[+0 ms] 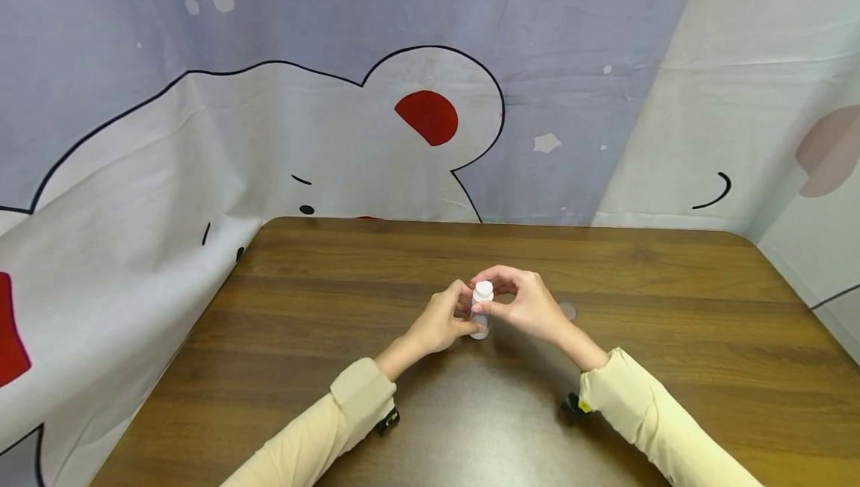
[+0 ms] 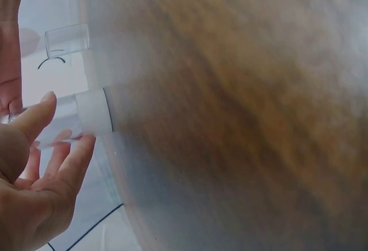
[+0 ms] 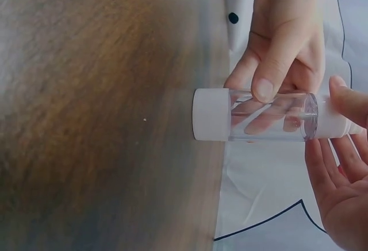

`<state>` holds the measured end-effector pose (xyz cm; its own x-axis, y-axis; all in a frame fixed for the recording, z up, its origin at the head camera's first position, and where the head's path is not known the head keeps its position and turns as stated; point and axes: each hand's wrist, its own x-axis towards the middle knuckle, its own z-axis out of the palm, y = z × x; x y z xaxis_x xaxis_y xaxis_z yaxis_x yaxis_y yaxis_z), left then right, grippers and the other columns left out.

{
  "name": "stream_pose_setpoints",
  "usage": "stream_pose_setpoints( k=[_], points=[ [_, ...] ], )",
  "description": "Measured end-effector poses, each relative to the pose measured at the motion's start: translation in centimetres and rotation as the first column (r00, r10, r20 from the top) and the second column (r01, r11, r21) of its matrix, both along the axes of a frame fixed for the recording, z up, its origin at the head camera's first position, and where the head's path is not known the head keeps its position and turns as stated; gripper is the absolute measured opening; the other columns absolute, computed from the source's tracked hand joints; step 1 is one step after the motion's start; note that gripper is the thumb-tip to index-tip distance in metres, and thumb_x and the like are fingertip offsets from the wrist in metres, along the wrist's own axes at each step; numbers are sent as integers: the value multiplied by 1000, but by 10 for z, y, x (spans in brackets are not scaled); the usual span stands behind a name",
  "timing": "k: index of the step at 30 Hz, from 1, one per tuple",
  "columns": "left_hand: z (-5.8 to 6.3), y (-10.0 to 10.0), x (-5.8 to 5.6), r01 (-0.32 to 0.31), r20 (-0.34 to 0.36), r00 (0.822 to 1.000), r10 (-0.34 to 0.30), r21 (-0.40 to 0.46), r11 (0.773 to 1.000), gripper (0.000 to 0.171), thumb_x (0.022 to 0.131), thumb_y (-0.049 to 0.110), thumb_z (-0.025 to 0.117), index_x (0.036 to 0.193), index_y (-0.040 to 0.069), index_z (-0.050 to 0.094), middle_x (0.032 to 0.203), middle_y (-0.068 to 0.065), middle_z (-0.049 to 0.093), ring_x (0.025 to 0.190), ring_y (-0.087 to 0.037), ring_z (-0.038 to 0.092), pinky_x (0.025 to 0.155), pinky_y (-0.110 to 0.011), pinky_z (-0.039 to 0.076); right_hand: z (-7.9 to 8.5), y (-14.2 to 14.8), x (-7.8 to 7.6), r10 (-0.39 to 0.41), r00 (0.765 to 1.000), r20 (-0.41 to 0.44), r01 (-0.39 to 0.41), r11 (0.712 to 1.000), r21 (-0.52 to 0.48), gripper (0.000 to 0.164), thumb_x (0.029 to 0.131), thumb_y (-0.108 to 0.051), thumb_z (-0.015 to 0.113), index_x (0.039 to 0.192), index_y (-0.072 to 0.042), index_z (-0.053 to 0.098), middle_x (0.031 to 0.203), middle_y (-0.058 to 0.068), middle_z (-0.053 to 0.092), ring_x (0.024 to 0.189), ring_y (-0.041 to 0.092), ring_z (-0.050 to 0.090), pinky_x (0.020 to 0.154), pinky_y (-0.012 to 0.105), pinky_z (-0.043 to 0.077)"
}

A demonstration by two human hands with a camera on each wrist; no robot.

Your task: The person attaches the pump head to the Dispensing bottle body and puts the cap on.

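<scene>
A small clear pump bottle (image 1: 483, 291) with a white base (image 3: 211, 115) and a white collar (image 3: 328, 120) stands upright on the table between the two hands. The left hand (image 1: 437, 320) grips its transparent body, thumb on the near side and fingers behind. Higher up, the right hand (image 1: 532, 309) pinches the white collar between thumb and fingers. Inside the body a thin tube shows in the right wrist view. Close behind the right hand, a clear cylindrical cap (image 2: 68, 41) stands on the table.
The brown wood-grain table (image 1: 322, 285) ends at a rounded back edge against a patterned curtain (image 1: 322, 136). Dark wrist-worn devices show below both cream sleeves (image 1: 363, 390).
</scene>
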<state>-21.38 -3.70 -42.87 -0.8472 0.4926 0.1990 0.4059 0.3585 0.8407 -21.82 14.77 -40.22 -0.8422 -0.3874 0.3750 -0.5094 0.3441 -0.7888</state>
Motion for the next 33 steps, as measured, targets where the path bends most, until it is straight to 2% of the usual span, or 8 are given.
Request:
stream_pose_setpoints(
  k=[7, 14, 18, 21, 24, 28, 33],
  points=[
    [0, -1, 0, 1, -4, 1000, -1, -3, 1000, 37, 81, 2, 75, 106, -2, 48, 109, -20, 66, 99, -31, 68, 80, -32, 59, 2, -7, 5, -55, 998, -29, 55, 998, 1, 34, 72, -5, 83, 102, 0, 68, 95, 12, 73, 80, 23, 69, 73, 38, 59],
    [1, 0, 1, 4, 0, 1000, -4, 8, 1000, 37, 81, 1, 74, 106, -2, 48, 111, -21, 66, 100, -31, 68, 78, -27, 58, 29, -17, 28, -96, 995, -35, 96, 995, 5, 31, 73, 2, 80, 100, 7, 66, 93, 18, 72, 77, 29, 69, 71, 38, 59],
    [0, 0, 1, 5, -10, 1000, -5, 19, 1000, 37, 80, 1, 75, 104, -2, 48, 111, -21, 66, 99, -32, 68, 78, -27, 59, 33, -19, 32, -115, 993, -32, 115, 993, 7, 30, 73, 2, 80, 100, 7, 66, 93, 18, 72, 77, 29, 69, 70, 40, 59],
    [0, 0, 1, 4, -16, 1000, -3, 17, 1000, 37, 80, 1, 75, 104, -1, 48, 111, -21, 66, 99, -31, 68, 77, -26, 59, 31, -19, 32, -125, 992, -35, 125, 992, 4, 30, 73, 2, 80, 100, 7, 66, 92, 18, 72, 77, 29, 69, 70, 41, 59],
    [0, 1, 1, -1, -18, 1000, 2, 12, 1000, 37, 80, 1, 75, 104, -1, 47, 110, -20, 66, 98, -31, 68, 76, -24, 58, 21, -17, 25, -131, 991, -30, 132, 991, 0, 32, 73, 0, 81, 101, 6, 66, 93, 17, 72, 78, 30, 69, 70, 43, 59],
    [0, 1, 1, -10, -16, 1000, 11, 5, 1000, 37, 79, 2, 76, 103, -1, 48, 110, -20, 67, 98, -30, 68, 75, -24, 58, 6, -13, 15, -128, 992, -14, 127, 992, -7, 34, 73, -5, 82, 102, 2, 67, 94, 15, 73, 79, 28, 69, 70, 37, 59],
    [0, 1, 1, -8, -11, 1000, 8, 5, 1000, 37, 79, 1, 76, 104, -1, 48, 111, -20, 66, 98, -31, 68, 75, -23, 58, 2, -9, 11, -104, 994, 26, 105, 994, -24, 34, 73, -10, 83, 103, -5, 68, 95, 10, 72, 81, 22, 69, 73, 24, 58]
  ],
)
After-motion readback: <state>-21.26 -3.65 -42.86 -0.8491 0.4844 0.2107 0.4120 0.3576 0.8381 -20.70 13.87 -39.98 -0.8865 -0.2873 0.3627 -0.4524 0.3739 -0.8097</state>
